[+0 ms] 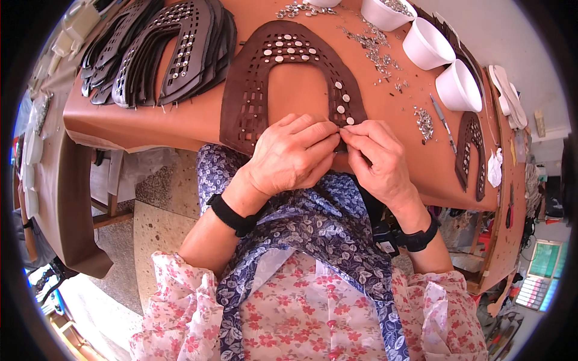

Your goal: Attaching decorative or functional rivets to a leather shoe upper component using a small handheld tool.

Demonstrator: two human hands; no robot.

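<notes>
A dark brown U-shaped leather piece with rows of slots lies at the table's near edge, its curve pointing away from me. Round silver studs sit along its curve and down its right leg; tinier metal dots show on the left leg. Over the near end of the right leg, my left hand is closed, its fingertips pinching the leather there. Right beside them, my right hand pinches with thumb and forefinger at the same spot. Whatever small thing lies between those right fingertips is hidden.
Stacked black U-shaped leather pieces lie at the far left. White tubs line the far right, with loose metal studs scattered beside them. A pen-like tool and a narrower brown slotted piece lie at the right.
</notes>
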